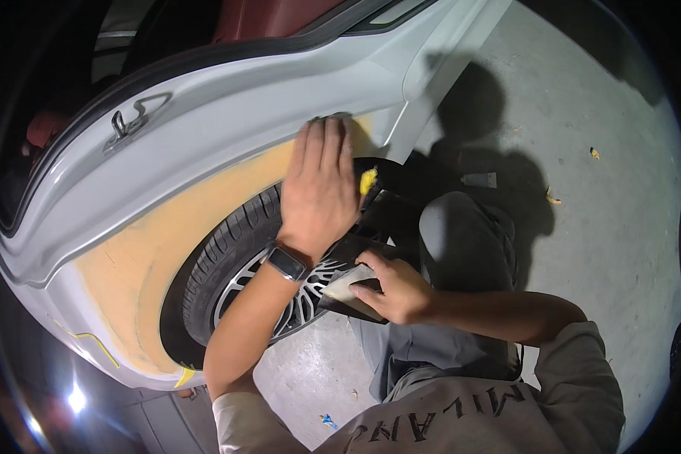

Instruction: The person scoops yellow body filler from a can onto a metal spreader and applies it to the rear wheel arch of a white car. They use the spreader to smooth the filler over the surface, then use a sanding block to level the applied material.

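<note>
My left hand lies with fingers stretched flat over the tan-filled wheel arch of a white car, near the panel's upper edge; whether anything is under the fingertips is hidden. A watch is on that wrist. My right hand grips flat scraper plates, dark with a pale face, in front of the spoked wheel. Yellow tape hangs beside my left hand.
The open door frame with a latch runs above the arch. My bent knee is beside the wheel. A small pale tube and scraps lie on the concrete floor.
</note>
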Action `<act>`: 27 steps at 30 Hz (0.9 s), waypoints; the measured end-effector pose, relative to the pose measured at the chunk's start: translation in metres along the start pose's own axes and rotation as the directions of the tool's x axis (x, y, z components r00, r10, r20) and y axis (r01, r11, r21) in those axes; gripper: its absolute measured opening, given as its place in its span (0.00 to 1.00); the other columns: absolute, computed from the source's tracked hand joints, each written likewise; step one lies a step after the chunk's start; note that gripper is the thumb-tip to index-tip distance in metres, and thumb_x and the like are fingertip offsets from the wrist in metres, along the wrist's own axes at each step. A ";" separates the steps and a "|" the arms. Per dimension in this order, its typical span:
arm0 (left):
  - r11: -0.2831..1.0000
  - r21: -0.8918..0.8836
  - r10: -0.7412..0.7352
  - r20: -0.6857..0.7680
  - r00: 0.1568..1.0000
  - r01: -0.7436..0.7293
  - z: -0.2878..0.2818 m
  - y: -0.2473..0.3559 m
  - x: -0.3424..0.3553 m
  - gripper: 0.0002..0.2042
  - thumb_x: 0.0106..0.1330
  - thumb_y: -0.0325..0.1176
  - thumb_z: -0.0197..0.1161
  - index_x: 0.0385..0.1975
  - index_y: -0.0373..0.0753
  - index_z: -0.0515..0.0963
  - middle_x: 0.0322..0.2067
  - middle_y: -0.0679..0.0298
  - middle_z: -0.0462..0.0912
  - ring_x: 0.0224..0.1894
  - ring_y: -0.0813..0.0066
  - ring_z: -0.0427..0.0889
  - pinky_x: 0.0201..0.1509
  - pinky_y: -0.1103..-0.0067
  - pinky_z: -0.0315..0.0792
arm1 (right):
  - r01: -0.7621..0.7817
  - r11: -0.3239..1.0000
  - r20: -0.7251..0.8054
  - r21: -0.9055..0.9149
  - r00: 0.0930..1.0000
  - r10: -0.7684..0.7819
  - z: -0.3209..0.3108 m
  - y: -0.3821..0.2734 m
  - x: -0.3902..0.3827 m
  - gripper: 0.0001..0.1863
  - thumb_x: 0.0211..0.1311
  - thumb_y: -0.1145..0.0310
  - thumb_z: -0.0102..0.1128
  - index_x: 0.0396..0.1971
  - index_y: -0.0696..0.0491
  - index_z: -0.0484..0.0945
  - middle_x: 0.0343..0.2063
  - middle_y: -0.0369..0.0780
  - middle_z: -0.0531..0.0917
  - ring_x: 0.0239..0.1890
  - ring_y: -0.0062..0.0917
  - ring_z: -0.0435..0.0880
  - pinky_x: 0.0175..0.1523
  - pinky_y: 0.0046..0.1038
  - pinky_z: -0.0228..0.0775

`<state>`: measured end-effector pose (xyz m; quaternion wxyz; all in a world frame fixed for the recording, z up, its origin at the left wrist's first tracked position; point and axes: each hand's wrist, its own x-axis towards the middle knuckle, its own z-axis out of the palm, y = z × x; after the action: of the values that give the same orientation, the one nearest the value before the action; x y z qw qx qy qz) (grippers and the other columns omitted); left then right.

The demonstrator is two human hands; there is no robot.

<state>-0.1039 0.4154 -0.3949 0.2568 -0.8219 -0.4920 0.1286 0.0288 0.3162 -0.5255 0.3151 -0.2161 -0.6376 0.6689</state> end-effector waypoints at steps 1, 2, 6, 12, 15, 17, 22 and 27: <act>0.999 -0.039 0.026 0.003 1.000 -0.026 0.008 0.008 0.008 0.32 0.63 0.38 0.58 0.62 0.19 0.72 0.64 0.40 0.73 0.68 0.46 0.70 0.79 0.59 0.58 | 0.034 0.999 0.017 0.000 0.999 -0.034 0.000 0.001 -0.001 0.24 0.71 0.60 0.64 0.57 0.59 0.69 0.39 0.59 0.85 0.42 0.56 0.86 0.47 0.49 0.76; 0.996 -0.077 0.051 0.004 0.999 -0.050 0.015 0.015 0.015 0.32 0.63 0.38 0.58 0.63 0.19 0.72 0.65 0.39 0.73 0.69 0.46 0.70 0.80 0.60 0.57 | 0.035 0.999 0.018 -0.032 0.999 -0.035 0.000 0.002 -0.002 0.24 0.70 0.60 0.64 0.57 0.60 0.69 0.38 0.59 0.85 0.42 0.56 0.85 0.48 0.49 0.75; 0.971 -0.146 0.188 -0.039 0.981 -0.192 0.034 0.027 0.034 0.34 0.60 0.38 0.64 0.65 0.23 0.71 0.70 0.44 0.69 0.73 0.49 0.67 0.81 0.63 0.56 | 0.116 0.990 0.021 -0.081 0.993 -0.115 0.002 0.005 -0.003 0.24 0.69 0.63 0.66 0.56 0.59 0.69 0.38 0.57 0.84 0.41 0.57 0.85 0.46 0.48 0.75; 0.960 0.196 0.135 0.297 0.945 -0.199 -0.012 -0.016 -0.005 0.40 0.64 0.42 0.62 0.75 0.30 0.61 0.79 0.57 0.58 0.81 0.64 0.55 0.85 0.67 0.46 | 0.051 0.993 0.065 -0.104 0.997 -0.044 -0.004 0.005 -0.003 0.23 0.70 0.61 0.64 0.56 0.59 0.69 0.40 0.57 0.84 0.42 0.56 0.85 0.46 0.46 0.76; 0.976 0.196 0.017 0.374 0.927 -0.096 -0.054 -0.040 -0.038 0.39 0.64 0.35 0.58 0.78 0.38 0.58 0.81 0.65 0.54 0.82 0.70 0.53 0.86 0.69 0.44 | 0.021 0.995 0.119 -0.097 0.993 -0.009 -0.010 0.005 -0.003 0.24 0.72 0.59 0.62 0.56 0.59 0.68 0.42 0.57 0.84 0.43 0.56 0.85 0.47 0.46 0.76; 0.950 0.305 -0.056 0.361 0.931 -0.061 -0.063 -0.049 -0.045 0.43 0.61 0.31 0.61 0.80 0.40 0.55 0.81 0.67 0.54 0.82 0.72 0.51 0.86 0.69 0.45 | -0.007 0.995 0.146 -0.096 0.989 0.021 -0.013 0.006 -0.002 0.24 0.72 0.58 0.61 0.57 0.60 0.68 0.43 0.57 0.84 0.45 0.55 0.84 0.48 0.46 0.76; 0.908 0.341 0.097 0.396 0.913 -0.244 -0.013 -0.028 -0.018 0.43 0.65 0.44 0.53 0.80 0.36 0.50 0.82 0.61 0.47 0.83 0.67 0.46 0.87 0.71 0.40 | 0.029 0.992 0.136 -0.125 0.991 -0.012 -0.013 0.009 -0.003 0.25 0.73 0.58 0.60 0.58 0.59 0.68 0.45 0.55 0.84 0.49 0.54 0.84 0.53 0.46 0.75; 0.706 0.537 0.174 0.501 0.848 -0.462 0.056 0.016 0.029 0.40 0.74 0.49 0.45 0.81 0.33 0.43 0.83 0.59 0.41 0.84 0.66 0.38 0.87 0.69 0.31 | -0.131 0.983 0.182 -0.131 0.971 0.154 -0.011 0.011 -0.011 0.25 0.71 0.58 0.61 0.59 0.57 0.69 0.49 0.55 0.83 0.52 0.52 0.83 0.57 0.47 0.73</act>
<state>-0.1038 0.4513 -0.4493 0.3836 -0.7113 -0.3075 0.5024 0.0428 0.3166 -0.5391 0.1901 -0.2143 -0.6864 0.6684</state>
